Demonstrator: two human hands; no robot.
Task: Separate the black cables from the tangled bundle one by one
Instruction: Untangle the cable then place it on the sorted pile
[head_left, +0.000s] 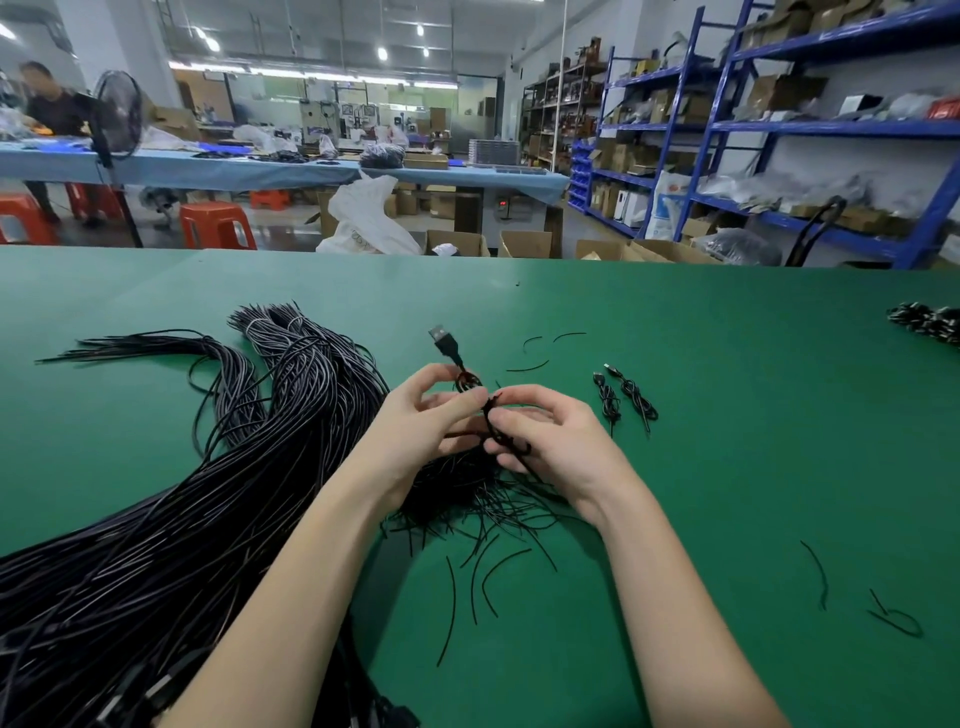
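A big tangled bundle of black cables (218, 478) spreads over the left of the green table (727, 415). Above the table's middle, my left hand (415, 431) and my right hand (550, 441) both hold one short coiled black USB cable (488, 415). Its USB plug (442, 336) sticks up beyond my left fingers. The fingers of both hands are curled round the coil and pinch it. Two coiled, tied cables (626, 397) lie apart on the table, right of my hands.
Short black wire ties (483, 561) lie scattered below my wrists and several more (893, 616) at the lower right. Another small cable pile (930, 322) sits at the table's right edge. Beyond the table stand cardboard boxes, blue shelves and a person at a far bench.
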